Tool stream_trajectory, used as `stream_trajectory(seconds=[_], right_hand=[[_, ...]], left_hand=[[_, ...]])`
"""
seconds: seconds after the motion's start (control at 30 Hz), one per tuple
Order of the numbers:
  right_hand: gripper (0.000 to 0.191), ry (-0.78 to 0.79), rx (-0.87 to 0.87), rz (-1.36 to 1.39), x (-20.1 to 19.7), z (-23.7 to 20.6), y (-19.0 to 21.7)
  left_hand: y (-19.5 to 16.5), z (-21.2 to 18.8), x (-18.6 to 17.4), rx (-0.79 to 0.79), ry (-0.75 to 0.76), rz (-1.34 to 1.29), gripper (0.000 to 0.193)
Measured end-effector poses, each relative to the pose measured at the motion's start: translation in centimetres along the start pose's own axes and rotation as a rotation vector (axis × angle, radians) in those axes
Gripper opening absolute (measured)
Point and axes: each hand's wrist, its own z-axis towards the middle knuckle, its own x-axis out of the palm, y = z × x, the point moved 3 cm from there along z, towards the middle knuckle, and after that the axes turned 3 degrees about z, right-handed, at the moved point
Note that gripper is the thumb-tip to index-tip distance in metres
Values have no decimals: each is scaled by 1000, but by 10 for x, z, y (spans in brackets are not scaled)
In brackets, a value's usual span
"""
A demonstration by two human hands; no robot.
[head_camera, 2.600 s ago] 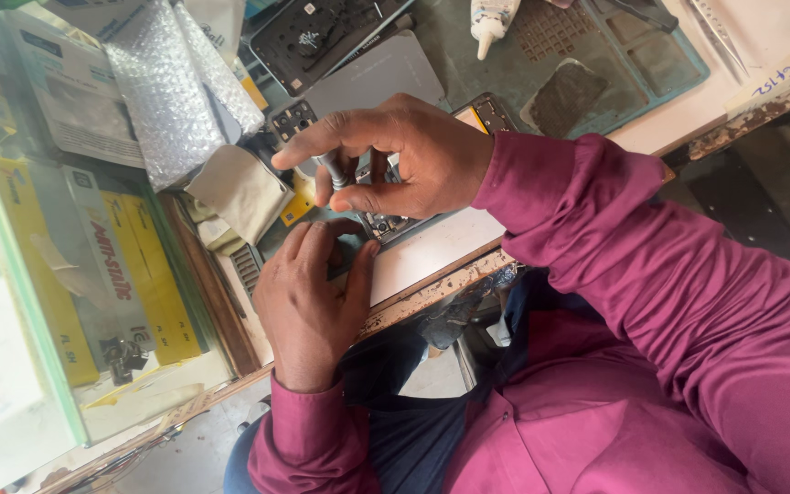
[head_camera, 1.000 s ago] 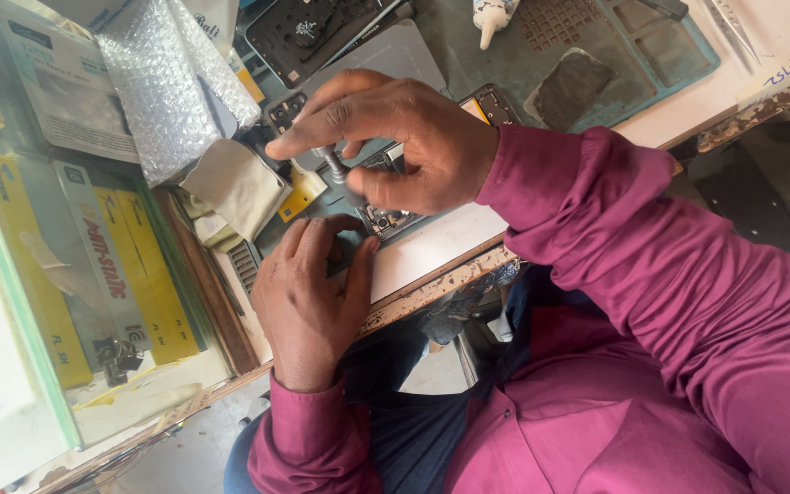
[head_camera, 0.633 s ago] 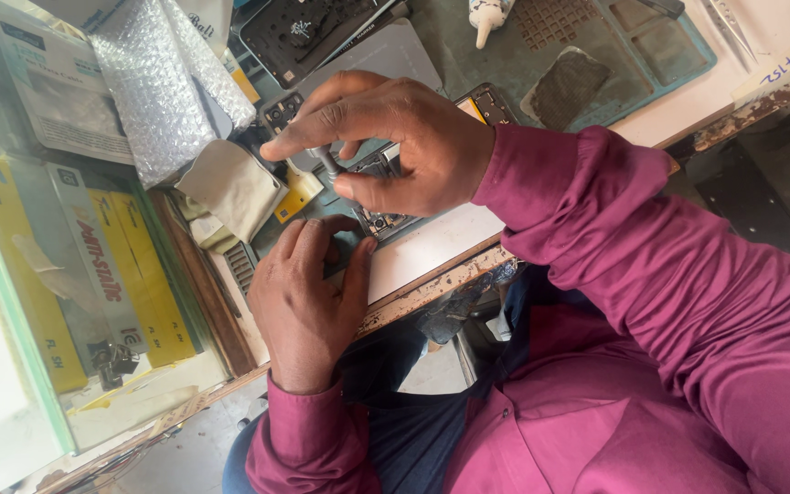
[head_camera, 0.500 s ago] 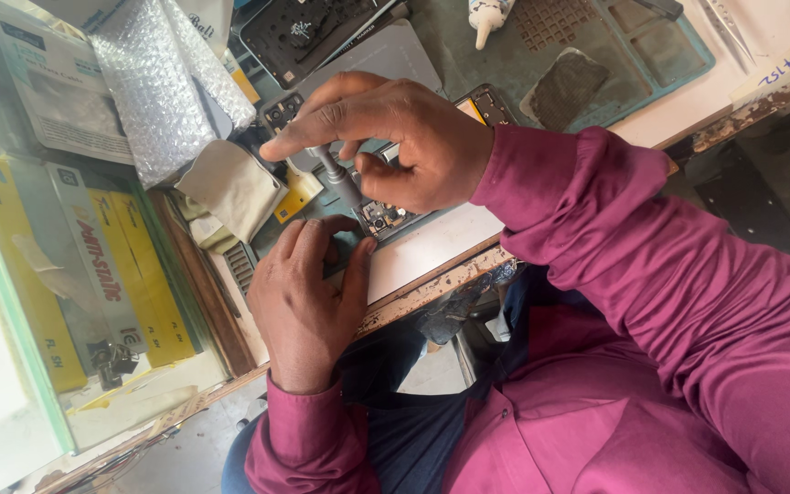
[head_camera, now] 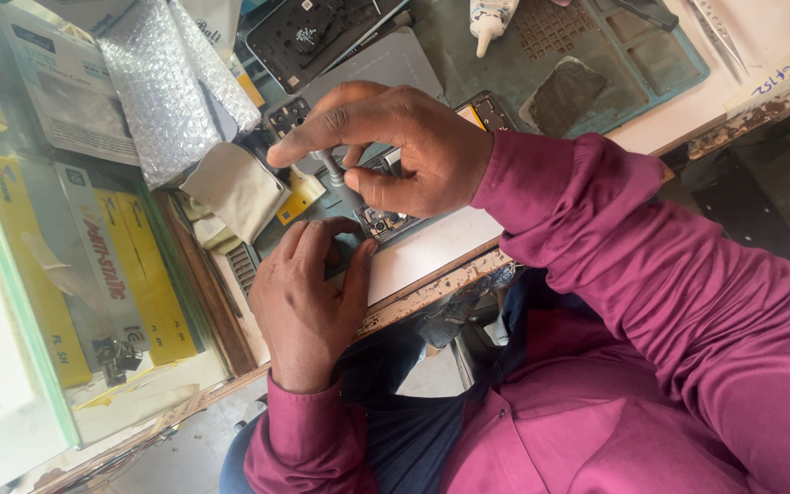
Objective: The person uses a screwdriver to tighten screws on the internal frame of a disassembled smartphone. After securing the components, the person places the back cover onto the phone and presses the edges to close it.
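My right hand (head_camera: 404,146) is closed around a slim grey screwdriver (head_camera: 331,171) and holds it upright, index finger stretched over its top. The tip stands on an opened phone (head_camera: 384,221) with its inner parts showing, which lies on the bench edge. My left hand (head_camera: 308,293) rests flat on the lower end of the phone, fingers curled over it, and hides much of it. Both sleeves are maroon.
A green work mat (head_camera: 596,55) carries a white glue bottle (head_camera: 486,18), a dark mesh pad (head_camera: 564,91) and another opened phone frame (head_camera: 322,32). Bubble wrap (head_camera: 166,82) and a beige cloth (head_camera: 235,187) lie left. Yellow packets (head_camera: 121,274) sit behind glass. Tweezers (head_camera: 715,32) lie at the top right.
My right hand's fingers have closed over the screwdriver and shifted slightly on it. My left hand has stayed on the phone.
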Motion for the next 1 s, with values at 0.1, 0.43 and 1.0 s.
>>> stream_trajectory(seconds=[0.1, 0.43, 1.0], right_hand=[[50, 6, -23, 4, 1, 3, 1], [53, 11, -37, -12, 2, 5, 1], [50, 25, -28, -24, 3, 2, 2]], left_hand=[[1, 0, 0, 10, -10, -5, 21], [1, -1, 0, 12, -8, -2, 22], [2, -1, 1, 21, -9, -4, 20]])
